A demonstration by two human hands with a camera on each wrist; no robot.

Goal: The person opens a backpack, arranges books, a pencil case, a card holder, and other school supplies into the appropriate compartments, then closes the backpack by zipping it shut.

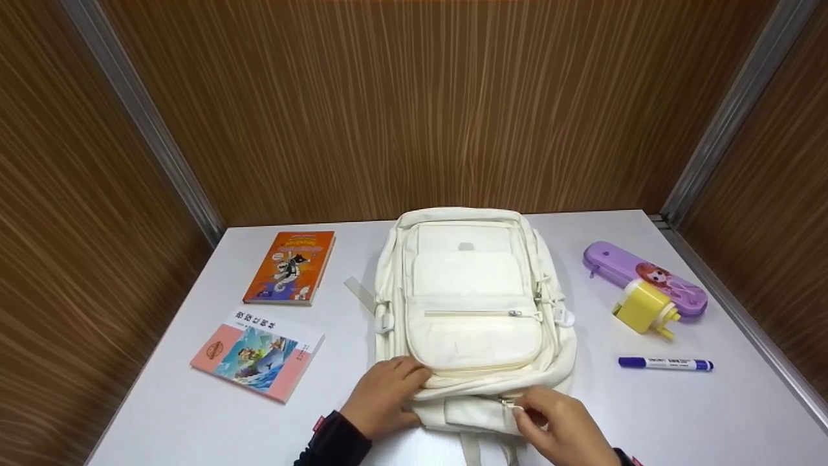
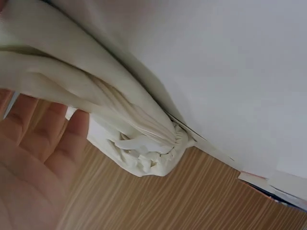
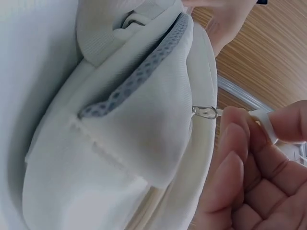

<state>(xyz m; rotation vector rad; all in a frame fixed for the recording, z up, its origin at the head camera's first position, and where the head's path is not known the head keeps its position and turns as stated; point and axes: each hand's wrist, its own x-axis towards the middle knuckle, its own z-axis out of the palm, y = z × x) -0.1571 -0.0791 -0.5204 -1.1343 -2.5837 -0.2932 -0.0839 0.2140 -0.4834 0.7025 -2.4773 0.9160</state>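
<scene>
A cream backpack (image 1: 475, 272) lies on its back, its top end away from me. My left hand (image 1: 387, 396) grips its near left corner, fingers on top and thumb lower down. In the left wrist view, the fingers (image 2: 72, 139) lie against the pale fabric. At the near right end my right hand (image 1: 561, 419) pinches a zipper pull (image 1: 516, 408) between thumb and fingers. The right wrist view shows its metal slider (image 3: 205, 112) drawn out straight from the bag, beside a grey mesh-edged flap (image 3: 136, 79).
Left of the bag lie an orange book (image 1: 291, 268) and a pink-and-white book (image 1: 259, 356). To the right are a purple pencil case (image 1: 608, 262), a yellow pencil sharpener (image 1: 643, 307) leaning against it, and a purple marker (image 1: 666, 364). Wood-grain panels (image 1: 427, 110) enclose the table.
</scene>
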